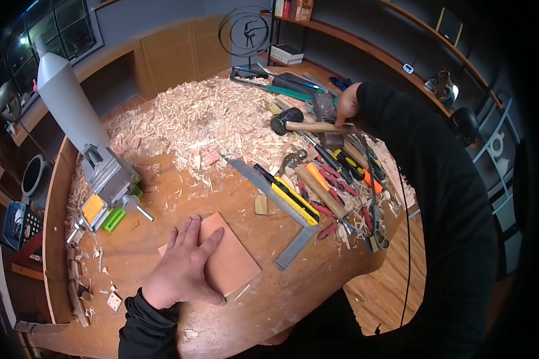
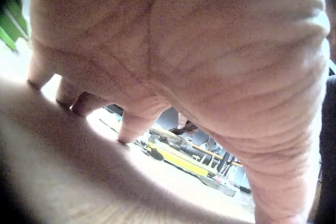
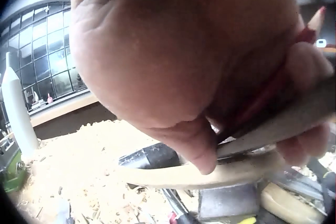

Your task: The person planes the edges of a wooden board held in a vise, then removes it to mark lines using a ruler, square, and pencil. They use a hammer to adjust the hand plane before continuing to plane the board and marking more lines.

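Observation:
My left hand (image 1: 188,263) rests with fingers spread on a flat tan square board (image 1: 236,260) at the table's front; its fingertips (image 2: 123,139) press down in the left wrist view. My right hand (image 1: 347,106) reaches into the tool pile at the far right, over the handle of a black-headed mallet (image 1: 286,119). In the right wrist view, a red pencil (image 3: 316,20) lies in the palm, point outward. Thumb and fingers there close around a long grey bar-like tool (image 3: 283,121), whose kind I cannot tell. The mallet's wooden handle (image 3: 210,175) runs just below the thumb.
A yellow utility knife (image 1: 293,200) and a metal square (image 1: 296,245) lie right of the board. Several handled tools crowd the table's right edge. Wood shavings (image 1: 185,113) heap at the back. A vise (image 1: 111,179) stands left, beside a raised wooden edge (image 1: 57,239).

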Tool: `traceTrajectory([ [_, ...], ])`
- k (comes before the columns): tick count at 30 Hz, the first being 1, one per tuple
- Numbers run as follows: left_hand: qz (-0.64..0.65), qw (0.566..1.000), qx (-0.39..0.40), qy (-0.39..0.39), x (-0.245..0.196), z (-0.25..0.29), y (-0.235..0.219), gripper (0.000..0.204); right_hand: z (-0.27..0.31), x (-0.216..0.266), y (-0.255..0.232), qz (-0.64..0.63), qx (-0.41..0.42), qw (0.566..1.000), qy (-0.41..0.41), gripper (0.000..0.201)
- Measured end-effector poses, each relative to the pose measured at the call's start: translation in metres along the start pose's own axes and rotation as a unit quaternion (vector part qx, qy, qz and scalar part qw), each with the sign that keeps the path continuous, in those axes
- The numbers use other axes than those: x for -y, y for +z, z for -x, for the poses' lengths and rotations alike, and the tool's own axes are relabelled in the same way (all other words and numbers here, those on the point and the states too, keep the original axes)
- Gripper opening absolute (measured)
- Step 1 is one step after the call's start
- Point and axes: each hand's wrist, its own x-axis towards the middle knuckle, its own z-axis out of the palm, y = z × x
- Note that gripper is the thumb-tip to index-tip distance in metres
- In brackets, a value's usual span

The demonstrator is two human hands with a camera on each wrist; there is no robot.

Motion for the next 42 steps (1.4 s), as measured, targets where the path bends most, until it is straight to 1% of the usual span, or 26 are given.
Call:
traceTrajectory([
  [2, 0.0, 1.0, -0.001, 0.0, 0.0, 0.0, 0.0, 0.133, 0.005, 0.004, 0.0, 0.017, 0.001, 1.0, 0.006, 0.051],
  [4, -0.002, 1.0, 0.0, 0.0, 0.0, 0.0, 0.0, 0.132, 0.002, 0.004, 0.003, -0.026, -0.003, 1.0, 0.003, 0.057],
  [8, 0.001, 1.0, -0.002, 0.0, 0.0, 0.0, 0.0, 0.132, -0.009, 0.006, 0.0, -0.03, 0.004, 1.0, -0.005, 0.059],
  [10, 0.0, 1.0, -0.001, 0.001, 0.0, 0.0, 0.0, 0.132, -0.018, 0.007, -0.002, 0.043, 0.022, 0.999, -0.012, 0.061],
  [11, -0.001, 1.0, -0.001, 0.001, 0.0, 0.0, 0.0, 0.132, -0.031, 0.004, -0.003, 0.043, 0.022, 0.999, -0.012, 0.061],
  [13, 0.005, 1.0, -0.002, 0.001, 0.0, 0.0, 0.0, 0.132, -0.045, -0.001, -0.005, 0.005, 0.063, 0.998, -0.014, 0.061],
  [14, 0.005, 1.0, -0.004, 0.0, 0.0, 0.001, 0.001, 0.132, -0.046, -0.004, -0.006, 0.007, 0.062, 0.998, -0.016, 0.061],
  [16, 0.003, 1.0, -0.005, 0.003, 0.001, 0.0, 0.001, 0.132, -0.045, -0.007, -0.007, -0.062, 0.073, 0.995, -0.009, 0.058],
  [17, 0.001, 1.0, -0.005, 0.002, 0.001, 0.0, 0.001, 0.132, -0.043, -0.006, -0.007, -0.062, 0.072, 0.995, -0.01, 0.058],
  [19, 0.005, 1.0, -0.004, 0.004, 0.002, 0.0, 0.001, 0.132, -0.042, -0.007, -0.005, -0.102, 0.044, 0.993, 0.038, 0.059],
  [20, 0.003, 1.0, -0.006, 0.003, 0.001, 0.001, 0.001, 0.132, -0.043, -0.01, -0.002, -0.102, 0.043, 0.993, 0.036, 0.059],
  [22, 0.008, 1.0, -0.003, 0.003, 0.002, 0.001, 0.001, 0.132, -0.043, -0.016, 0.005, -0.056, 0.016, 0.998, -0.033, 0.051],
  [23, 0.008, 1.0, -0.007, 0.001, 0.003, 0.001, 0.002, 0.132, -0.027, -0.013, 0.009, -0.054, 0.013, 0.998, -0.035, 0.051],
  [25, 0.004, 1.0, -0.008, 0.007, 0.005, 0.0, 0.005, 0.132, 0.005, -0.012, 0.019, 0.076, -0.092, 0.989, -0.082, 0.044],
  [26, 0.004, 1.0, -0.009, 0.005, 0.004, 0.001, 0.004, 0.132, 0.004, -0.021, 0.023, 0.078, -0.138, 0.977, -0.141, 0.039],
  [27, 0.002, 1.0, -0.006, 0.003, 0.003, 0.001, 0.004, 0.132, 0.001, -0.026, 0.023, 0.08, -0.138, 0.977, -0.143, 0.039],
  [29, 0.001, 1.0, -0.001, -0.001, 0.003, 0.001, 0.004, 0.132, -0.002, -0.034, 0.025, -0.091, -0.1, 0.987, -0.085, 0.039],
  [30, 0.003, 1.0, 0.0, 0.0, 0.003, 0.001, 0.004, 0.132, -0.028, -0.047, 0.023, -0.125, -0.096, 0.98, -0.117, 0.039],
  [31, 0.005, 1.0, 0.0, 0.001, 0.003, 0.001, 0.003, 0.132, -0.026, -0.045, 0.023, -0.127, -0.095, 0.98, -0.117, 0.039],
  [33, 0.004, 1.0, 0.001, 0.0, 0.002, 0.0, 0.002, 0.132, -0.02, -0.04, 0.019, -0.17, -0.081, 0.979, -0.075, 0.038],
  [37, 0.014, 1.0, -0.005, 0.009, 0.004, 0.001, 0.004, 0.131, -0.022, -0.026, 0.013, -0.142, -0.085, 0.983, -0.076, 0.038],
  [40, 0.01, 1.0, -0.002, 0.005, 0.004, 0.001, 0.004, 0.131, -0.029, -0.025, 0.009, -0.121, -0.102, 0.984, -0.082, 0.037],
  [41, 0.01, 1.0, -0.001, 0.006, 0.003, 0.001, 0.003, 0.131, -0.037, -0.026, 0.002, -0.075, -0.074, 0.989, -0.103, 0.031],
  [42, 0.01, 1.0, 0.0, 0.002, 0.002, 0.001, 0.001, 0.131, -0.044, -0.03, -0.001, -0.03, -0.046, 0.991, -0.123, 0.032],
])
